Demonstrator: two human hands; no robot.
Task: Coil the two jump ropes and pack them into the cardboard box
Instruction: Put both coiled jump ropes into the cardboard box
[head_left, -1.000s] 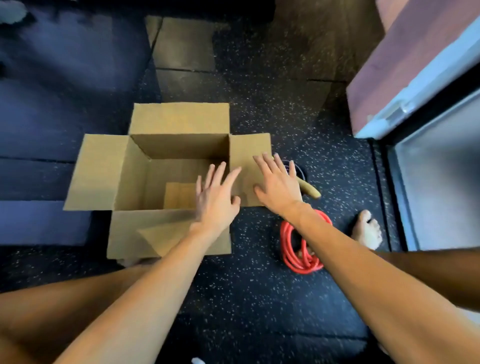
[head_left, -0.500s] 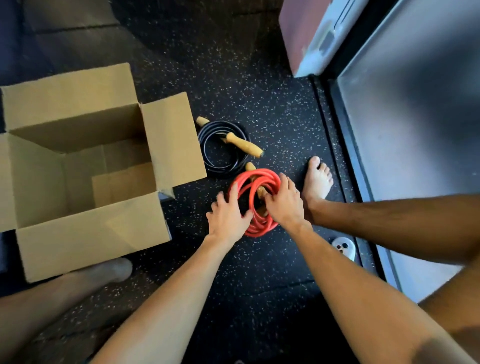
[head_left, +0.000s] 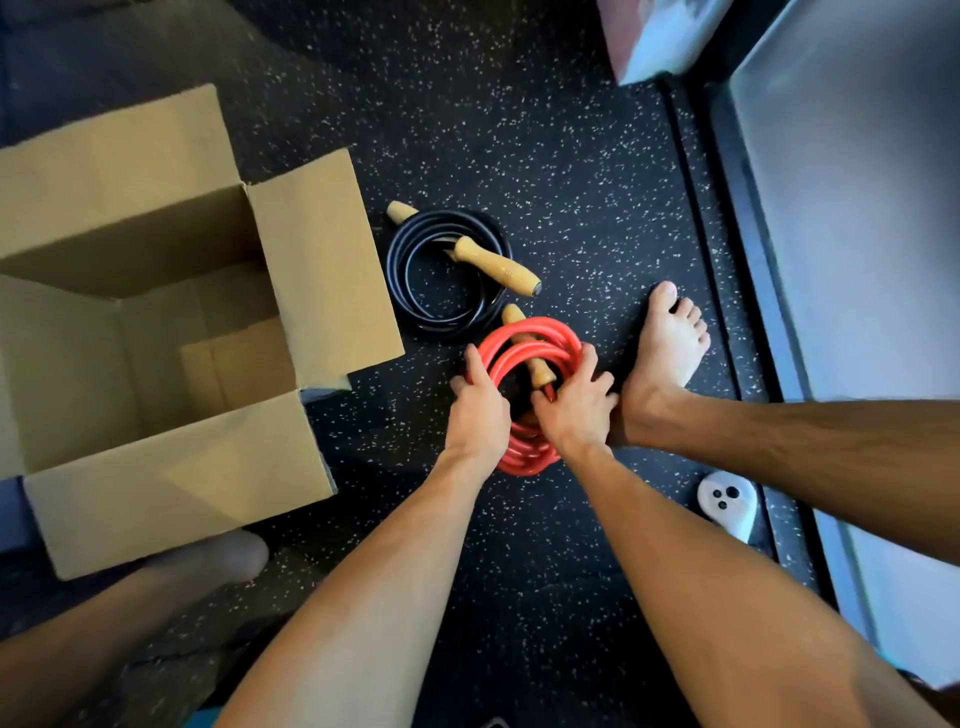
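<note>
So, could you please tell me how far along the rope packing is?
Done: the black rope and red rope both look coiled, the black one lying on the floor beside the box. In hand: the left hand and right hand grip the red rope near the floor. Left: both ropes go into the box, which stands open and looks empty.

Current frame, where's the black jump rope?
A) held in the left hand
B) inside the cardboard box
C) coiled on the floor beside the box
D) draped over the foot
C: the black jump rope lies coiled on the floor just right of the cardboard box, with no hand on it; the left hand and right hand both grip the red jump rope.
</note>
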